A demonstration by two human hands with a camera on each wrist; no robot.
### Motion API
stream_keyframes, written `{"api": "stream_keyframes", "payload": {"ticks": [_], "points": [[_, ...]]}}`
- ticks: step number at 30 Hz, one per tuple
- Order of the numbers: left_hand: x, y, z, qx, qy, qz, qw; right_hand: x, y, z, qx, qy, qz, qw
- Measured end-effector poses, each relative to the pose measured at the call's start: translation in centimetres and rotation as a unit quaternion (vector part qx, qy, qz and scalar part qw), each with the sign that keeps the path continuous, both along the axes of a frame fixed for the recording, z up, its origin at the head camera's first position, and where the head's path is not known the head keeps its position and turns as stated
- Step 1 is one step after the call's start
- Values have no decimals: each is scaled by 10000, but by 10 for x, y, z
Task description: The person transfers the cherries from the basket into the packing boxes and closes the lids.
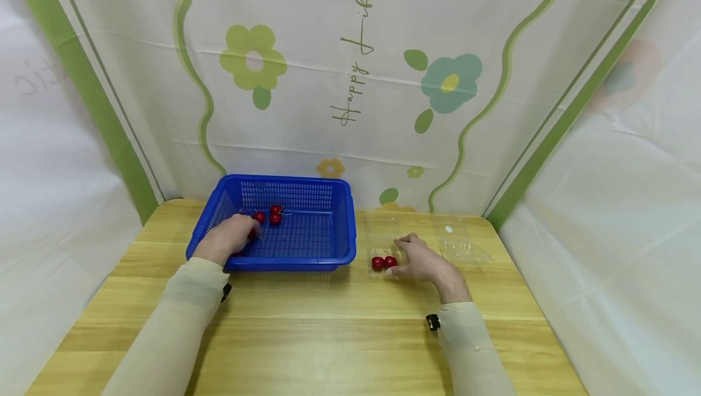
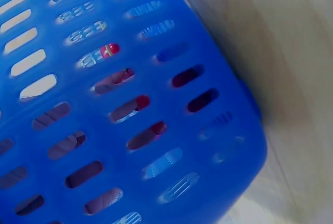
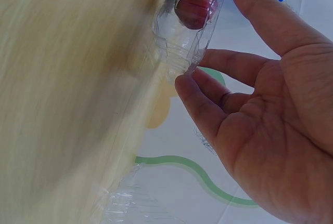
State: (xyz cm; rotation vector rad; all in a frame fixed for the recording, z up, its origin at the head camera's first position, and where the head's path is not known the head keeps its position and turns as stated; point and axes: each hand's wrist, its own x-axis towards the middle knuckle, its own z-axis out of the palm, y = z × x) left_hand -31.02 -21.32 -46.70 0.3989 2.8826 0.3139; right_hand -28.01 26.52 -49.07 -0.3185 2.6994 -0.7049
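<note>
In the head view my left hand [image 1: 232, 236] reaches down into the blue plastic basket [image 1: 342, 259], its fingers bent among red cherries [image 1: 258, 216]. Its fingertips are partly hidden, so I cannot tell whether they pinch a cherry. Through the slots of the basket wall [image 2: 208, 146], the left wrist view shows bits of fingers and red fruit. My right hand [image 1: 421, 261] holds the right side of a clear plastic clamshell box [image 1: 372, 238], thumb and fingers spread along its edge. Two cherries [image 1: 384, 263] sit side by side in the near part of this box.
A second clear plastic box [image 1: 460, 249] stands open to the right, by the table's back edge. Two more cherries [image 1: 275, 214] with stems lie farther back in the basket. A printed cloth [image 1: 328, 79] hangs behind the wooden table [image 1: 328, 335].
</note>
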Motion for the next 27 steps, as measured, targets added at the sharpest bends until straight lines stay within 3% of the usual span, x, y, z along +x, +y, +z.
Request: {"api": "stream_keyframes", "payload": {"ticks": [8, 12, 20, 27], "points": [[0, 3, 2, 121, 115, -121, 9998, 2, -1, 3, 20, -1, -58, 10000], [-1, 8, 0, 183, 327, -323, 9988, 1, 0, 3, -47, -41, -41, 10000], [5, 27, 2, 381, 596, -505, 9962, -6, 8, -7, -125, 40, 168, 9998], [10, 42, 3, 675, 778, -657, 9925, 3, 0, 4, -107, -63, -38, 9999]]}}
